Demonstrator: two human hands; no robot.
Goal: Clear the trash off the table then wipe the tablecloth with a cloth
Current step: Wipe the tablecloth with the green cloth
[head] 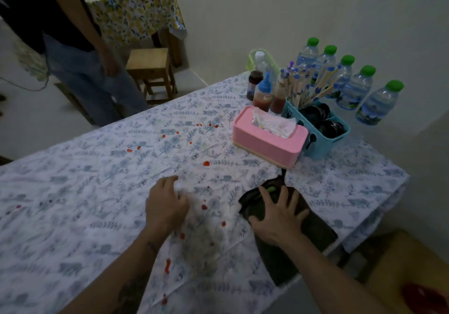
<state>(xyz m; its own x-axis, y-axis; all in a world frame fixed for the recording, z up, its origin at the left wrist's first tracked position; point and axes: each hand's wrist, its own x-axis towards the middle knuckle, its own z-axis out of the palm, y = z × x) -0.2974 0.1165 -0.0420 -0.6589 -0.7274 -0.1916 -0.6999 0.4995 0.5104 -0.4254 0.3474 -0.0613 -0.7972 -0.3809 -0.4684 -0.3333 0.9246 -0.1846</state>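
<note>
A white tablecloth (102, 187) with a blue leaf print covers the table, and red sauce spots (206, 163) are scattered over it. My left hand (165, 204) rests on the cloth with curled fingers around a small crumpled white tissue (181, 188). My right hand (279, 214) lies flat, fingers spread, on a dark green cloth (313, 231) spread near the table's right front edge.
A pink tissue box (269, 141) stands beside a blue caddy (323, 141) of chopsticks and dark dishes, with sauce bottles (263, 92) and several green-capped water bottles (357, 90) behind. A person (73, 46) stands at the far left by a wooden stool (150, 70).
</note>
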